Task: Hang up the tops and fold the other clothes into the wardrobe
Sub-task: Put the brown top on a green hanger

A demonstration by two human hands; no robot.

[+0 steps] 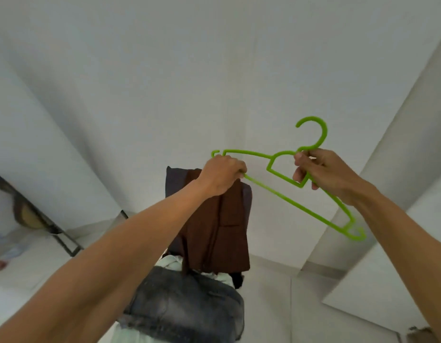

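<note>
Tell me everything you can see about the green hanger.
The hanger is bright green and thin, apparently plastic, with a round hook pointing up, a small inner loop below the neck and a notch at each end. It is bare, held in the air, sloping down to the right. The left hand grips its left end; the right hand pinches the neck.

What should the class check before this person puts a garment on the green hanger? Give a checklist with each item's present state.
1. The left hand grips one end of the green hanger: ok.
2. The right hand holds it just below the hook: ok.
3. The hook's curve is clear of fingers and cloth: ok.
4. The hanger is bare, ready for a garment: ok.
5. The brown garment below the left hand is a top: cannot tell.
6. A wardrobe rail is in sight: not ok.
</note>
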